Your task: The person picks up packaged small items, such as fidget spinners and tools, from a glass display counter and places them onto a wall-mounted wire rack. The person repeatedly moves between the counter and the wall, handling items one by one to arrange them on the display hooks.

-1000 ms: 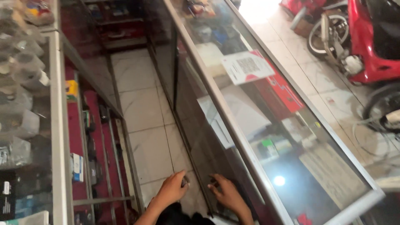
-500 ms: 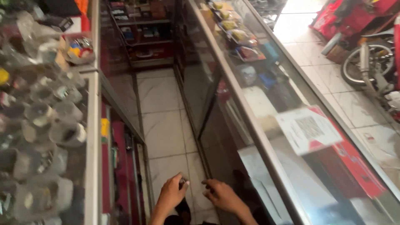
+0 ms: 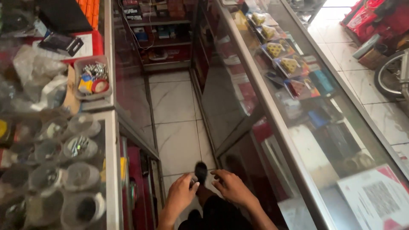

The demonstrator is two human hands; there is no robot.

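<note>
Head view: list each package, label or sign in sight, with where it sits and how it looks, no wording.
Printed sheet: bottom right on the glass counter, white with red edge and a dark square code.
Yellow packs: under the counter glass, top centre, clear trays with yellow triangular items.
Plastic tub: left case top, grey, holding small parts.

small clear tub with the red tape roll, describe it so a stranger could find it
Start at the cluttered glass counter on the left. Past its rows of round jars sits the small clear tub near the inner edge. Unlike the jars, it is rectangular, holding silvery hardware and a red tape roll.
</note>
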